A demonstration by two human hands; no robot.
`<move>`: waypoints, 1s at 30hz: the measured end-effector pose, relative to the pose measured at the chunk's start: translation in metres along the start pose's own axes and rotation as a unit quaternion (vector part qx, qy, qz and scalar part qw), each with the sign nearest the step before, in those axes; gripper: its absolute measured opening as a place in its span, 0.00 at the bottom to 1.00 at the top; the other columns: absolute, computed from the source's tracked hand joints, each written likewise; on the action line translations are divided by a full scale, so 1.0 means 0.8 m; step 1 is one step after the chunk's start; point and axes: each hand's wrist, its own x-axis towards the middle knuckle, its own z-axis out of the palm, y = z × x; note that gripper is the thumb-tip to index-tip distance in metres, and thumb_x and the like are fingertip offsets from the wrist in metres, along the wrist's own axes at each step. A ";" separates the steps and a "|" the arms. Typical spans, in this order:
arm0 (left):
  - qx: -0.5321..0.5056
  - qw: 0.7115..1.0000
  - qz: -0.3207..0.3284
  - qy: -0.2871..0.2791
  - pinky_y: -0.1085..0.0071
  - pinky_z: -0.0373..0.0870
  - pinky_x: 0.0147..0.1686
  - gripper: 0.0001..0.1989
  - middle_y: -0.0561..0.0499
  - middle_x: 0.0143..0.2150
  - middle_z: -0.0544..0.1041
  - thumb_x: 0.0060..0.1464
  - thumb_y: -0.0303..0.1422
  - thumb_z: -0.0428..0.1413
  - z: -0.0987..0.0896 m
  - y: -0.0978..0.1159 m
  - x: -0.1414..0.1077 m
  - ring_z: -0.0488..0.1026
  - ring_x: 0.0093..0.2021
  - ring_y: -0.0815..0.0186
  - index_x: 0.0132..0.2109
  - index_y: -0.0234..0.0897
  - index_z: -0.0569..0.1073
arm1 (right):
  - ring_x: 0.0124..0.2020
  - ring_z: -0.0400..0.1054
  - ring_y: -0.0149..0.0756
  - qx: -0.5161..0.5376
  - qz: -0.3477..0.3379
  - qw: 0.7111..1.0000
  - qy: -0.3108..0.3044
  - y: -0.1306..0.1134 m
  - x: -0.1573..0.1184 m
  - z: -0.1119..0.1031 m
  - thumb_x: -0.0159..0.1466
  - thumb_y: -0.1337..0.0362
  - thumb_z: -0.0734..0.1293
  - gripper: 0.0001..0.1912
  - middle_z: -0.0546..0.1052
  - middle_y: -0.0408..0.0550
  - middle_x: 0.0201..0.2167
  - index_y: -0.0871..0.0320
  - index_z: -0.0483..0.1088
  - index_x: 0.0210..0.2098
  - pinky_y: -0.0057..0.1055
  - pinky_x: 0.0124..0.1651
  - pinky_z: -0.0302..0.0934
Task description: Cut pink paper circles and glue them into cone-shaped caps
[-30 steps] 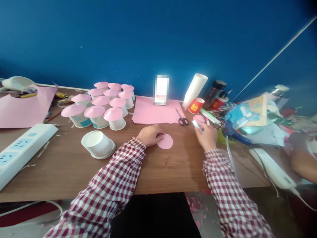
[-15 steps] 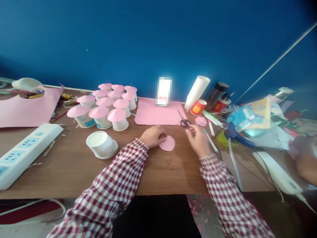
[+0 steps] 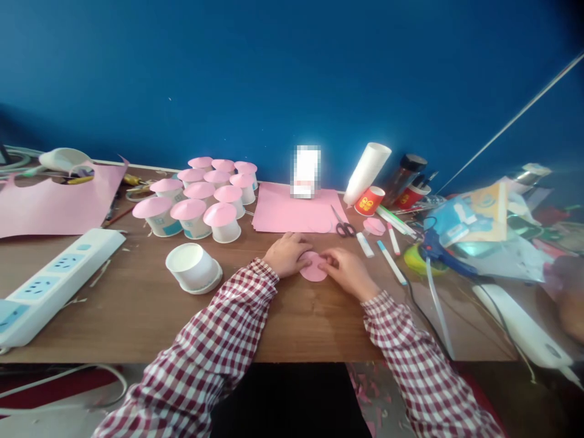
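A round pink paper disc (image 3: 314, 271) lies at the front middle of the wooden table, between both hands. My left hand (image 3: 287, 255) holds its left edge, fingers closed on it. At the right edge, the fingers of my right hand (image 3: 349, 272) pinch the same disc. Black-handled scissors (image 3: 345, 229) rest just beyond my right hand, blades pointing towards the wall. Behind the disc is a stack of pink paper sheets (image 3: 292, 210). White paper cups (image 3: 225, 233) topped with shallow pink paper cones (image 3: 219, 213) stand in rows at the left.
Stacked white cups (image 3: 189, 264) stand left of my left forearm. A power strip (image 3: 59, 286) lies at far left. To the right are a glue stick (image 3: 364, 244), markers (image 3: 391, 263), a red cup (image 3: 369, 201), a blue glue gun (image 3: 444, 258) and another person's blurred hand (image 3: 570, 298).
My right hand has let go of the scissors, which now lie on the table, and moved left and nearer to me onto the disc's right edge. My left hand stays at the disc.
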 end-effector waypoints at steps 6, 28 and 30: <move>-0.068 0.997 0.029 0.010 0.63 0.61 0.49 0.13 0.47 0.45 0.73 0.48 0.33 0.56 0.003 0.001 0.004 0.66 0.47 0.59 0.43 0.39 0.75 | 0.32 0.67 0.34 0.083 0.013 0.996 0.003 -0.001 -0.004 -0.004 0.56 0.60 0.67 0.08 0.73 0.46 0.33 0.56 0.69 0.34 0.31 0.36 0.60; -0.577 0.801 -0.160 0.019 0.78 0.65 0.24 0.11 0.53 0.24 0.69 0.46 0.36 0.59 -0.001 0.021 0.008 0.64 0.22 0.76 0.32 0.29 0.73 | 0.24 0.60 0.22 0.628 0.222 0.746 0.024 -0.009 0.002 -0.012 0.52 0.61 0.72 0.15 0.71 0.40 0.29 0.56 0.70 0.38 0.18 0.21 0.51; -0.571 0.805 -0.156 0.037 0.77 0.65 0.24 0.11 0.53 0.25 0.71 0.46 0.36 0.59 0.000 0.021 0.008 0.65 0.23 0.76 0.33 0.30 0.74 | 0.24 0.60 0.22 0.618 0.225 0.753 0.005 -0.010 0.000 -0.013 0.52 0.61 0.72 0.13 0.70 0.40 0.26 0.57 0.71 0.35 0.18 0.20 0.50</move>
